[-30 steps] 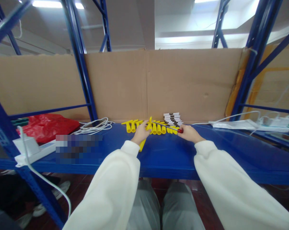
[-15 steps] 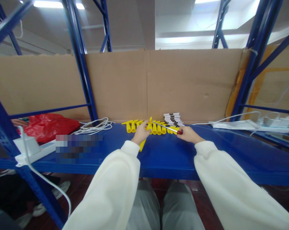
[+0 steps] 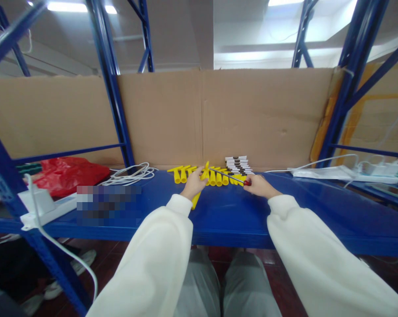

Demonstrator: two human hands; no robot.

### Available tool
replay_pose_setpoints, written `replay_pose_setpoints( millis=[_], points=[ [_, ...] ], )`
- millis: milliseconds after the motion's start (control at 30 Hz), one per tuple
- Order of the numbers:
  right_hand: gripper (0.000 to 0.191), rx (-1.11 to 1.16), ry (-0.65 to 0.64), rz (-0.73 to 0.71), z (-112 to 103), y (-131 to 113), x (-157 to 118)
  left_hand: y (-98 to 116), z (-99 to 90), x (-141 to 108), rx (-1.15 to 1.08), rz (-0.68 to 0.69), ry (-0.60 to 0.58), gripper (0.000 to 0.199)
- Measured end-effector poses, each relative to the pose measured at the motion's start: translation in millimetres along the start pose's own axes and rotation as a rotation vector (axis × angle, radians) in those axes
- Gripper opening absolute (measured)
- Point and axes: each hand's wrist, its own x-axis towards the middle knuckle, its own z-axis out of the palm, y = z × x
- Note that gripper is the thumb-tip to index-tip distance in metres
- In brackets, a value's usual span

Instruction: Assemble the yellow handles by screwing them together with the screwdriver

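Note:
My left hand is closed round a yellow T-shaped plastic piece, its tubular end sticking out below the fingers. In my right hand is a screwdriver with a dark red handle; its long shaft points left, and the tip meets the head of the held piece. Several similar yellow pieces lie in a row behind the left hand, and more lie under the shaft. Behind the screwdriver sits a stack of white strips with black marks.
Everything lies on a blue metal shelf with a cardboard wall behind. On the left are a red plastic bag, coiled white cable and a white power strip. Another power strip lies at right.
My hands, the screwdriver and the held yellow piece look almost unmoved. At far left, another person's hand by the red bag has gone from view, and a green item now shows there.

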Motion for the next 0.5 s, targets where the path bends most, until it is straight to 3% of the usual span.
replay_pose_setpoints(
  millis=[500],
  points=[
    [0.006, 0.007, -0.003, 0.052, -4.1, -7.3, -2.5, -0.2, -0.6, 0.4, -0.014, 0.012, 0.010, 0.055]
  ],
)
